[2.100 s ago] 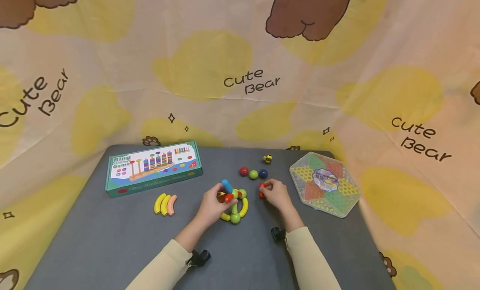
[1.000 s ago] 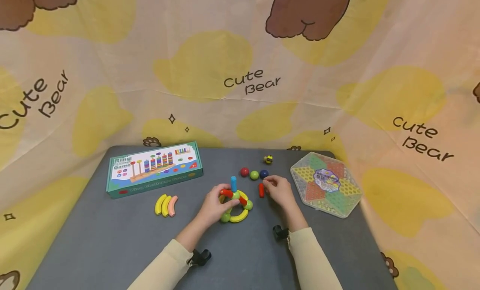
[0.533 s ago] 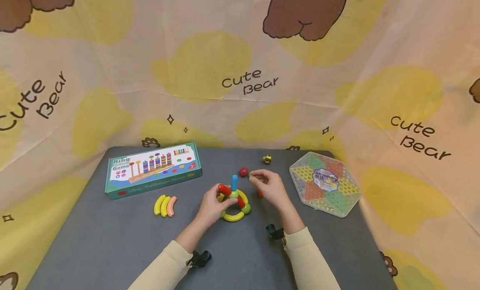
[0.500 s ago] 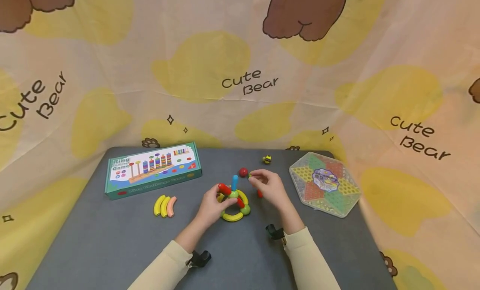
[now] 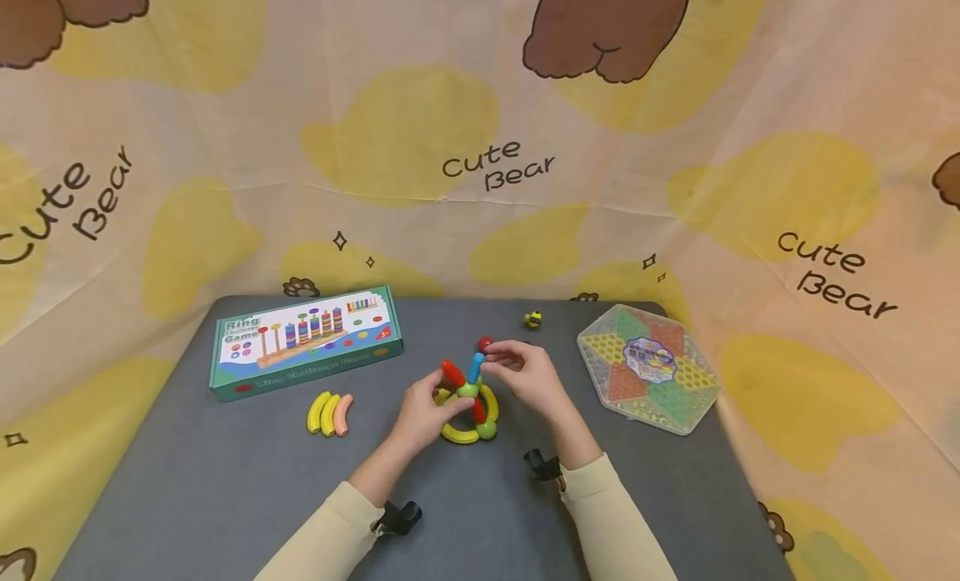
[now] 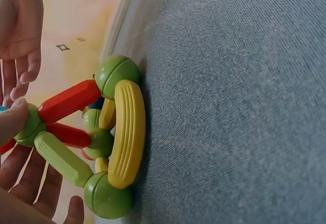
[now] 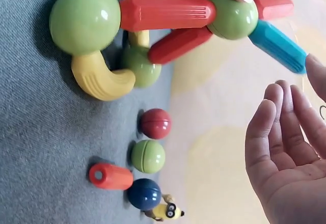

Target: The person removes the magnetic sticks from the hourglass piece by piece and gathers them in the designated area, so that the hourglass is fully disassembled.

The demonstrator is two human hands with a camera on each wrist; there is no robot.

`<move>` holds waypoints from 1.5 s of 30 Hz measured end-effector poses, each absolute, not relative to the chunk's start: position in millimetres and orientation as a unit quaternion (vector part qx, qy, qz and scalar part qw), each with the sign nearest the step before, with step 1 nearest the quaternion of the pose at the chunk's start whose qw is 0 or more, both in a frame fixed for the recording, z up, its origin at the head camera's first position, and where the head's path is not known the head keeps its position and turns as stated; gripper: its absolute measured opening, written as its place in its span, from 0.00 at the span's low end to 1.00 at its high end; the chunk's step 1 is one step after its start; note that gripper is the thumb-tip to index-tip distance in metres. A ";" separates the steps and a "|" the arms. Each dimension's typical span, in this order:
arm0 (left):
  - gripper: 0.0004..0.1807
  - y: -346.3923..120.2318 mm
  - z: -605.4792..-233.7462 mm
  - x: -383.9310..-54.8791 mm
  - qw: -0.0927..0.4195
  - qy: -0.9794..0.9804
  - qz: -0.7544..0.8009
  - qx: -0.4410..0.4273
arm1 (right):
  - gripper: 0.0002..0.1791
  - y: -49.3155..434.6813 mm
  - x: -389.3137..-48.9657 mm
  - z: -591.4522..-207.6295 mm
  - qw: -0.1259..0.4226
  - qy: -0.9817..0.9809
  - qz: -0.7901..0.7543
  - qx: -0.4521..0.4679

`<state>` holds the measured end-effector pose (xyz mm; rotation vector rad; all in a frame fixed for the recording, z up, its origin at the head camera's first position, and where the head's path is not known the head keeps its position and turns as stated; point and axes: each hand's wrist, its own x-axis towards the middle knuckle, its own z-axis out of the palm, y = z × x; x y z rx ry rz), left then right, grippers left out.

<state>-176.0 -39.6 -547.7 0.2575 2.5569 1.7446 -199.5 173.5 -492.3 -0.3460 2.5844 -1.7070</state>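
My left hand [image 5: 423, 410] pinches the top green ball [image 6: 30, 126] of a magnetic stick-and-ball frame, its thumb on the ball and its fingers behind. Red sticks [image 7: 167, 12] and a light green stick [image 6: 63, 159] slope from that ball to lower green balls [image 6: 117, 76], joined by curved yellow pieces [image 6: 127, 132] in a ring on the table. A blue stick [image 7: 279, 47] and another red stick [image 5: 452, 373] point up from the top ball. My right hand [image 5: 532, 381] is beside the blue stick, thumb at its tip, fingers spread apart from it.
Behind my right hand lie a loose red ball [image 7: 156, 123], green ball [image 7: 148, 156], dark blue ball [image 7: 144, 194], red stick [image 7: 110, 176] and small yellow figure [image 7: 168, 210]. Curved pieces [image 5: 328, 413] and a game box [image 5: 307, 339] are left; a hexagonal case [image 5: 651, 368] is right.
My right hand has let go of the loose red stick and moved left to the blue stick. The frame has turned in my left hand, which stays in place.
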 end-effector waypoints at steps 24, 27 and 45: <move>0.19 -36.7 -540.8 -179.6 0.022 0.824 0.561 0.080 | 0.15 174.7 -206.6 -495.8 -0.052 0.800 -0.598 -0.023; 0.18 -38.1 -542.1 -180.6 0.024 0.823 0.561 0.091 | 0.15 184.7 -209.1 -496.0 -0.048 0.792 -0.609 -0.010; 0.18 -37.5 -543.9 -177.2 -0.032 0.844 0.533 0.057 | 0.15 232.0 -217.5 -537.7 0.020 0.822 -0.563 0.082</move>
